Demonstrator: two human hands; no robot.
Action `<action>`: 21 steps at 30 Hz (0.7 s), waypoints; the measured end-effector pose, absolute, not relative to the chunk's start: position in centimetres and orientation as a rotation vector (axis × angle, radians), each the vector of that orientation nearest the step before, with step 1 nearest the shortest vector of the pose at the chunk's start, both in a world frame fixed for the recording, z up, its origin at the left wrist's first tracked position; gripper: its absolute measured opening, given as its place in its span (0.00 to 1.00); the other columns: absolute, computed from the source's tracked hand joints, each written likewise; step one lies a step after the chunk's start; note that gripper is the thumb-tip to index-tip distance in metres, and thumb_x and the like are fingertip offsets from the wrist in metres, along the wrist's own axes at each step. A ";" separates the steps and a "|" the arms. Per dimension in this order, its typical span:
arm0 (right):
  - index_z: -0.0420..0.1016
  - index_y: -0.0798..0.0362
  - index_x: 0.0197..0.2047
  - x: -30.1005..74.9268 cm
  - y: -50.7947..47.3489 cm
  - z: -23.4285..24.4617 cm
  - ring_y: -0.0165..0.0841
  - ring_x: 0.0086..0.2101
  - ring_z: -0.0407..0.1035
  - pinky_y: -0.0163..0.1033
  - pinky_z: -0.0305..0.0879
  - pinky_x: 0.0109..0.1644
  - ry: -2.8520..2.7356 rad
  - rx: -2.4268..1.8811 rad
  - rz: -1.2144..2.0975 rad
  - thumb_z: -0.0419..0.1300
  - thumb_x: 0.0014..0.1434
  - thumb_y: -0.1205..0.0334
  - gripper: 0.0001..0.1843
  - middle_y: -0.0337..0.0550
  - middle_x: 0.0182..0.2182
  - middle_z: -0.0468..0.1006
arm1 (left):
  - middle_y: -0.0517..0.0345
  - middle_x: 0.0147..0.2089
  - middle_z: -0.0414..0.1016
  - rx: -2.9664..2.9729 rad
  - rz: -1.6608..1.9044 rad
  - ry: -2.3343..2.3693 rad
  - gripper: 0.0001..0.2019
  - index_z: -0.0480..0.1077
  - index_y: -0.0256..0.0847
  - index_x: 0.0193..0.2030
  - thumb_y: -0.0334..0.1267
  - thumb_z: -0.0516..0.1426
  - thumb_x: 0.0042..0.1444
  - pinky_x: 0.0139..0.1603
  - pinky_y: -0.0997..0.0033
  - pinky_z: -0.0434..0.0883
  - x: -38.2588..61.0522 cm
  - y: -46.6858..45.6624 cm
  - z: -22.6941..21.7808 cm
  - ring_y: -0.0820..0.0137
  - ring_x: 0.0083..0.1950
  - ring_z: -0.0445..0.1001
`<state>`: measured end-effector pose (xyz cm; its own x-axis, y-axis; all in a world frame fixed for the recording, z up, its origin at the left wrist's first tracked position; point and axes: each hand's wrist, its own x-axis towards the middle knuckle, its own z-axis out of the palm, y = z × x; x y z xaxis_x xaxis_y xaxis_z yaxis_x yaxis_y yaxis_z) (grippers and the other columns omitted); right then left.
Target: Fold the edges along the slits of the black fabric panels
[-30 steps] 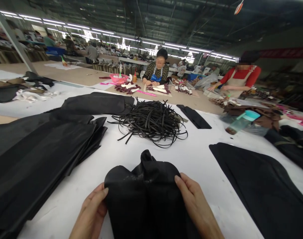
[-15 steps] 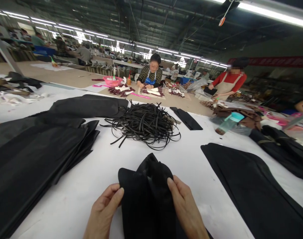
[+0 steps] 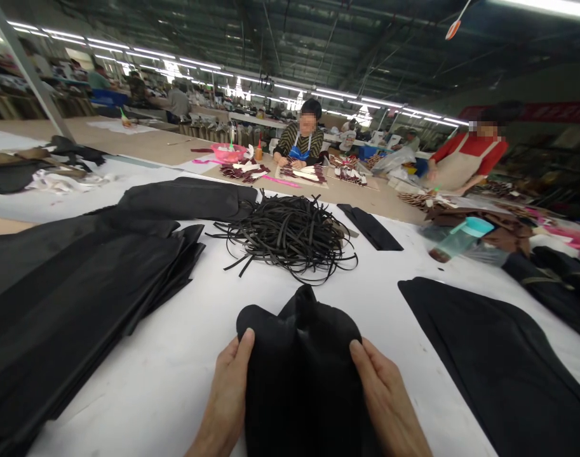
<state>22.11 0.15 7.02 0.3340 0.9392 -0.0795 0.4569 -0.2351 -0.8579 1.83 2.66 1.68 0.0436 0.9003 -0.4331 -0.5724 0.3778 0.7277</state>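
Observation:
A black leather-like piece [image 3: 303, 381] with rounded upper corners lies spread between my hands at the bottom middle. My left hand [image 3: 230, 387] pinches its left edge, thumb on top. On the opposite edge, my right hand [image 3: 385, 393] grips the piece with its thumb on the face and the fingers behind. A fold stands up at the middle of the top edge. Beyond it sits a tangled heap of thin black straps [image 3: 294, 235], apart from both hands.
Stacked black pieces [image 3: 80, 279] cover the left of the white tabletop [image 3: 175, 355]. More black pieces [image 3: 494, 343] lie on the right, with a teal-lidded bottle [image 3: 461, 238] behind them. Two people [image 3: 302, 136] work across the table, near a pink basin [image 3: 227, 152].
My hands have drawn the piece's upper corners apart, so it lies wider and flatter. My left thumb now sits higher on its edge. The whole view has shifted slightly.

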 end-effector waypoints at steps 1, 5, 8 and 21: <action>0.72 0.52 0.35 23.2 0.4 7.1 0.39 0.35 0.69 0.38 0.65 0.39 -1.199 -1.861 0.789 0.51 0.57 0.43 0.21 0.43 0.32 0.76 | 0.52 0.38 0.79 0.408 1.194 1.021 0.17 0.74 0.37 0.42 0.47 0.61 0.51 0.42 0.65 0.73 1.2 2.8 1.7 0.60 0.41 0.76; 0.70 0.52 0.32 28.8 1.0 6.8 0.42 0.39 0.67 0.40 0.61 0.43 -1.068 -1.994 0.502 0.51 0.53 0.43 0.20 0.44 0.32 0.75 | 0.56 0.38 0.80 0.370 1.256 1.114 0.15 0.74 0.40 0.41 0.44 0.64 0.47 0.38 0.67 0.74 -2.5 3.2 1.8 0.59 0.41 0.77; 0.65 0.50 0.25 31.4 0.9 6.0 0.39 0.32 0.65 0.39 0.59 0.38 -1.156 -2.019 0.432 0.50 0.54 0.44 0.18 0.40 0.24 0.71 | 0.59 0.37 0.80 0.362 1.198 1.126 0.15 0.74 0.42 0.39 0.40 0.66 0.43 0.36 0.69 0.75 -4.8 3.3 2.2 0.58 0.41 0.77; 0.67 0.51 0.24 35.6 1.8 4.5 0.38 0.31 0.67 0.38 0.60 0.35 -1.118 -1.982 0.552 0.54 0.49 0.42 0.19 0.38 0.22 0.71 | 0.58 0.31 0.80 0.491 1.218 1.279 0.15 0.75 0.42 0.37 0.39 0.67 0.39 0.33 0.67 0.77 -6.7 2.9 4.8 0.53 0.38 0.78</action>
<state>35.58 1.79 4.53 0.5189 0.8548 0.0039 0.5166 -0.3099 -0.7982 -6.67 2.93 4.79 -0.1689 0.8771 -0.4496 -0.4065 0.3536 0.8425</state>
